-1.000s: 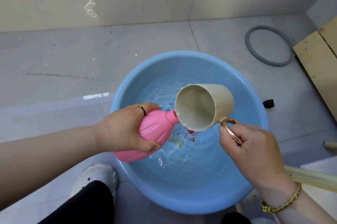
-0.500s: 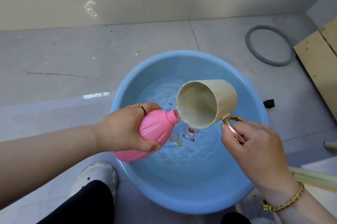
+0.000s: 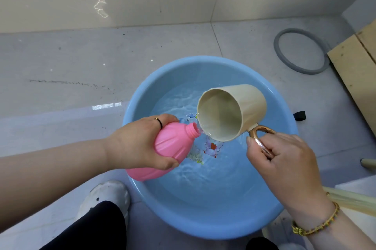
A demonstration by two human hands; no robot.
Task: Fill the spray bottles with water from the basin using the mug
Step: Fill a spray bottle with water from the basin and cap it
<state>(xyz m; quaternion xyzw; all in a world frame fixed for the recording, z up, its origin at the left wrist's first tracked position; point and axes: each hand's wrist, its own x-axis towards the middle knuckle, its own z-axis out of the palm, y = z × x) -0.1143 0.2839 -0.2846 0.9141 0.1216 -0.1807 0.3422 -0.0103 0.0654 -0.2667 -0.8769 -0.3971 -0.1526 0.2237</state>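
A round blue basin (image 3: 140, 99) holding water sits on the tiled floor. Over its left side my left hand (image 3: 138, 141) grips a pink spray bottle (image 3: 173, 148), uncapped and tilted with its neck pointing right. My right hand (image 3: 284, 160) holds a cream mug (image 3: 240, 105) by its gold handle (image 3: 262, 137). The mug is tipped far over toward the left, its rim just above the bottle's mouth. A thin trickle of water runs from the rim at the bottle's opening. Little water shows inside the mug.
A grey rubber ring (image 3: 301, 52) lies on the floor at the back right, beside a wooden board (image 3: 358, 74). A small black block (image 3: 300, 115) sits right of the basin. My white shoe (image 3: 105, 198) is at the basin's near left. A pale hose (image 3: 354, 198) crosses the right edge.
The mug has risen slightly and tipped further over. The bottle's neck has separated a little from the mug's rim. The water in the basin still ripples.
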